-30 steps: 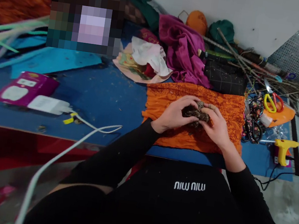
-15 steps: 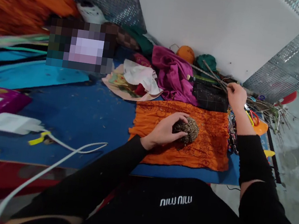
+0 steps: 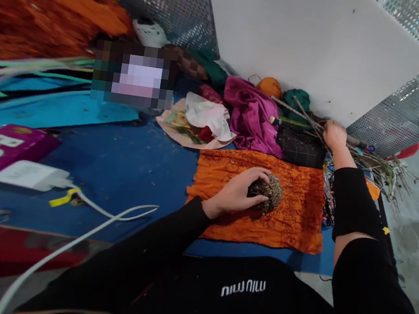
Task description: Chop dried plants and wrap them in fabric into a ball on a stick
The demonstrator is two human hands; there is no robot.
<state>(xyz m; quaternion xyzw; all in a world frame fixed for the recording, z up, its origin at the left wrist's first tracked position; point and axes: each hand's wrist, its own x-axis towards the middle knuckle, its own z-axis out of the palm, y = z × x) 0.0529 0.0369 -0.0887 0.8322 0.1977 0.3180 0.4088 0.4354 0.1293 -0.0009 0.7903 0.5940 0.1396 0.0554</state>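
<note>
My left hand (image 3: pixel 239 192) curves its thumb and fingers around the near side of a round, speckled brown mass (image 3: pixel 273 193), loose and grainy like seeds or dried bits. The mass rests on a crinkled orange cloth (image 3: pixel 295 210) with a dark pattern, and small crumbs lie beside it. Farther back on the right, my right hand (image 3: pixel 335 135) is closed on thin dry twigs (image 3: pixel 312 120) at the back of the table. Its fingertips are partly hidden. More twigs with dried stems (image 3: pixel 385 168) spread out to the right of that hand.
Behind the orange cloth lie a magenta cloth (image 3: pixel 248 115), a dark checked cloth (image 3: pixel 300 146) and a white cloth (image 3: pixel 207 117). A white cable (image 3: pixel 77 234) crosses the blue table (image 3: pixel 133 167) from a purple device (image 3: pixel 11 147). A white board (image 3: pixel 311 41) stands behind.
My right hand has shifted slightly along the twigs, and its sleeve now covers the scissors seen before. My left hand stays around the brown mass. The whole view has shifted a little.
</note>
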